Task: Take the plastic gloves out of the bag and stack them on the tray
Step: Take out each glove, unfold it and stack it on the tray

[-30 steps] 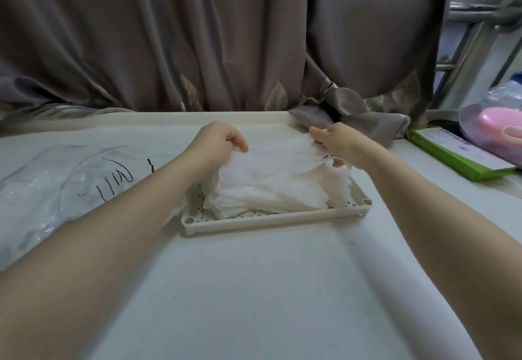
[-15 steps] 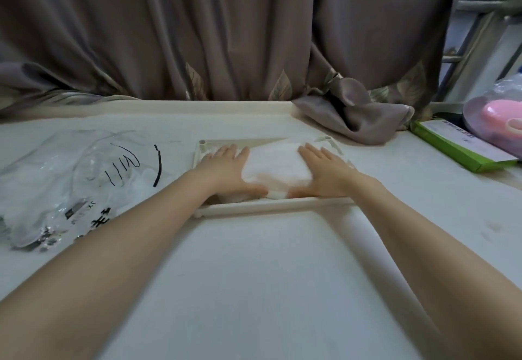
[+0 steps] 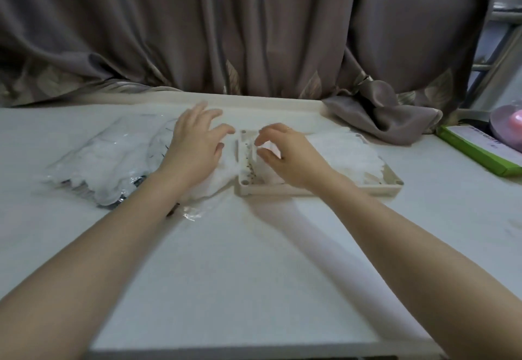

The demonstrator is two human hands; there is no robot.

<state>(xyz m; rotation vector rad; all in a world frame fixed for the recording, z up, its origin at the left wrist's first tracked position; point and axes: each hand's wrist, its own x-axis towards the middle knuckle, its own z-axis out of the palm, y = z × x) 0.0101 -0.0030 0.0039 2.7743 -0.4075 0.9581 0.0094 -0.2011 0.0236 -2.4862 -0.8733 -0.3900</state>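
On the bench [image 3: 254, 261], the clear bag [image 3: 93, 167] of plastic gloves lies left. Your left hand [image 3: 195, 148], fingers spread, rests there; draw gloves out flat. Your right hand [image 3: 285, 156], loosely curled, pinches the stacked gloves [image 3: 347, 156] on the tray [image 3: 392, 181]; steady them.

Looks like a home room, prob. bedroom or living area. Heavy grey-brown curtain [image 3: 254, 29] w/ leaf print hangs full-width behind the white tabletop [image 3: 254, 261], its hem bunched on the far right corner. Green box [image 3: 477, 150] & bagged pink item [image 3: 508, 122] at right edge; metal rack [image 3: 497, 57] beyond.
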